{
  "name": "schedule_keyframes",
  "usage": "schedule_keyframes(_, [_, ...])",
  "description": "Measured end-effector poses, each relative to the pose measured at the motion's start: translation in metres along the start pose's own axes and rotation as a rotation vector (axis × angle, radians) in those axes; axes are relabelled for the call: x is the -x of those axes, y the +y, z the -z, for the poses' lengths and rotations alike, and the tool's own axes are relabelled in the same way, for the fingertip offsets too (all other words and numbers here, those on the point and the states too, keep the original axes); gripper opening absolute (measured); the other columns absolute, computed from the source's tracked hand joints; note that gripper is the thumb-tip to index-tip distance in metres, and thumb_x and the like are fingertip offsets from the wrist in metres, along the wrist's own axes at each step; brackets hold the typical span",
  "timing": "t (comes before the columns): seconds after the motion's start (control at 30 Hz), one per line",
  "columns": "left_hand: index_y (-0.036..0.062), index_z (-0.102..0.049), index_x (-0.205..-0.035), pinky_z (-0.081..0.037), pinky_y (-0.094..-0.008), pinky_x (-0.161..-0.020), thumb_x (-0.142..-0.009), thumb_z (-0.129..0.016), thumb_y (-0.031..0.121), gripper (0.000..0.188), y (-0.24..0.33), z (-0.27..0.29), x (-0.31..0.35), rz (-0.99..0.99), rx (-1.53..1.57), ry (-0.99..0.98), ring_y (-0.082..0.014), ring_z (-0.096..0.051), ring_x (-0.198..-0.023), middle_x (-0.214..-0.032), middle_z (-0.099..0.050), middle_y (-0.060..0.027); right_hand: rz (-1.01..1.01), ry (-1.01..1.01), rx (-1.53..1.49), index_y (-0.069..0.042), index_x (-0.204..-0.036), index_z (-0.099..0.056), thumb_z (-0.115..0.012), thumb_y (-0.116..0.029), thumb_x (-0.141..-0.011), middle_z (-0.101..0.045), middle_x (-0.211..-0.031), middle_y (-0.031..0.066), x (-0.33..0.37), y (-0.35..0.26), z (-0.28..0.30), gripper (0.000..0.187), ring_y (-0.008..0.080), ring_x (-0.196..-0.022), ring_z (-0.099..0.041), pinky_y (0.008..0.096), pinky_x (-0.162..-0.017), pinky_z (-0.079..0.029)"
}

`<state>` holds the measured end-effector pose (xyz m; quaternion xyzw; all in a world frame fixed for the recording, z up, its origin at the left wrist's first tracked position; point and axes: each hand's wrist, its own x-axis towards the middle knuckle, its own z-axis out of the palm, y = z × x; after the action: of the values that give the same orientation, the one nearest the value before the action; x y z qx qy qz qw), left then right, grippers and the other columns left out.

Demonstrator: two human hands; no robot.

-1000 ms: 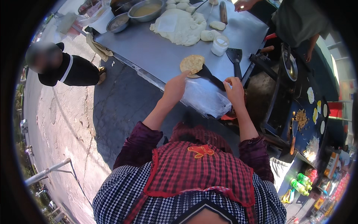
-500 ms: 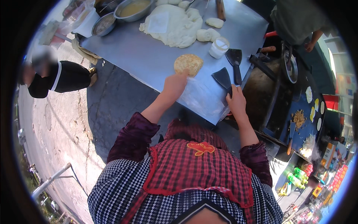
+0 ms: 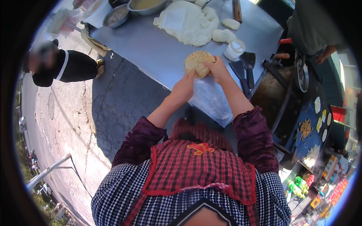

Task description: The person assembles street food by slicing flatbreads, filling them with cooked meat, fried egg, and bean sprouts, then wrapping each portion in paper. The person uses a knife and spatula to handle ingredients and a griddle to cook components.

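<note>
A round, browned flatbread point(image 3: 197, 62) is held over the metal table between both hands. My left hand point(image 3: 184, 87) is closed on its near left edge. From the right side, my right hand point(image 3: 220, 70) grips it with the thumb and fingers. Just below the hands a clear plastic bag point(image 3: 213, 98) lies on the table's near corner. To the right of my right hand rest two black scrapers, one scraper point(image 3: 238, 71) closer to the hand and another scraper point(image 3: 248, 62) beyond it. A white jar point(image 3: 234, 49) stands behind them.
On the metal table point(image 3: 132, 41) lies a large slab of dough point(image 3: 188, 28), with metal bowls point(image 3: 117, 16) at far left. To the right is a black griddle point(image 3: 298, 113) with food on it. A co-worker's hand point(image 3: 321, 58) shows at far right; another person point(image 3: 71, 66) stands left.
My right hand has let go of the scraper and moved left onto the flatbread. The scraper now lies on the table. The flatbread is held in both hands.
</note>
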<state>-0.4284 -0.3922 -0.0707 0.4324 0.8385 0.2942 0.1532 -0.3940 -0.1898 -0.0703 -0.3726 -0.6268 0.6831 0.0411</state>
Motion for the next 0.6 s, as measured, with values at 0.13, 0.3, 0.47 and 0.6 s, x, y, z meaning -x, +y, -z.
schedule_keyframes(0.13, [-0.0025, -0.040, -0.141, -0.052, -0.0547, -0.084, -0.092, -0.044, 0.001, 0.049, -0.012, 0.003, -0.001, 0.017, 0.110, 0.133, -0.0521, -0.061, -0.098, -0.127, -0.053, -0.0314, 0.357, 0.108, -0.169, -0.002, -0.126, -0.048, -0.068, -0.012, -0.094, -0.062, -0.118, 0.0109, 0.074, -0.049, 0.040, 0.039, 0.0204, -0.108, -0.065, 0.0356, -0.090, -0.056])
schedule_keyframes(0.3, [-0.0002, -0.044, -0.135, -0.053, -0.0538, -0.081, -0.094, -0.045, 0.002, 0.041, -0.002, 0.012, 0.003, 0.066, 0.175, 0.202, -0.0504, -0.062, -0.096, -0.124, -0.054, -0.0291, -0.140, -0.494, -0.559, -0.001, -0.142, -0.049, -0.066, -0.010, -0.094, -0.062, -0.132, 0.0132, 0.181, -0.043, 0.048, 0.052, 0.0223, -0.124, -0.060, 0.0367, -0.107, -0.048])
schedule_keyframes(0.47, [0.0027, -0.047, -0.130, -0.055, -0.0494, -0.075, -0.094, -0.051, 0.003, 0.036, 0.002, 0.018, 0.010, -0.071, 0.155, 0.242, -0.0446, -0.064, -0.093, -0.121, -0.056, -0.0225, -0.401, -0.285, -0.918, -0.010, -0.157, -0.028, -0.058, -0.004, -0.096, -0.053, -0.142, 0.0172, 0.155, 0.051, 0.012, 0.068, 0.0289, -0.126, -0.059, 0.0442, -0.107, -0.049])
schedule_keyframes(0.6, [0.0040, -0.049, -0.127, -0.055, -0.0489, -0.072, -0.093, -0.051, 0.002, 0.034, 0.010, 0.026, 0.032, -0.162, 0.154, 0.334, -0.0430, -0.065, -0.092, -0.119, -0.057, -0.0193, -0.255, 0.062, -0.861, -0.025, -0.160, -0.016, -0.052, 0.000, -0.099, -0.048, -0.146, 0.0173, 0.135, 0.049, -0.007, 0.075, 0.0329, -0.128, -0.056, 0.0518, -0.103, -0.051])
